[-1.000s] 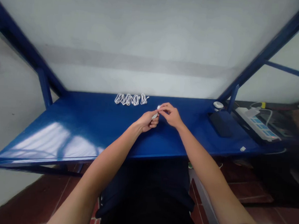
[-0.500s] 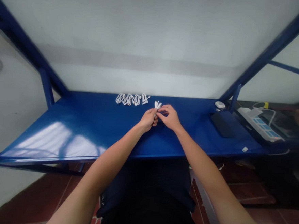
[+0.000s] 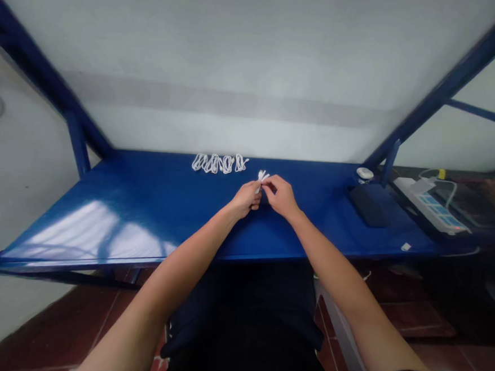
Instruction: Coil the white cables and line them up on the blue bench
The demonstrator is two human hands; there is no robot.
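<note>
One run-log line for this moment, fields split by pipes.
left hand: gripping white cable bundle | right hand: fingertips at its upper end | blue table: four coiled white cables along back edge

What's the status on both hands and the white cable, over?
Left hand gripping bundled white cable. Right hand fingers at it, pinch unclear. Four coiled cables farther back, leftward, not in the way.
</note>
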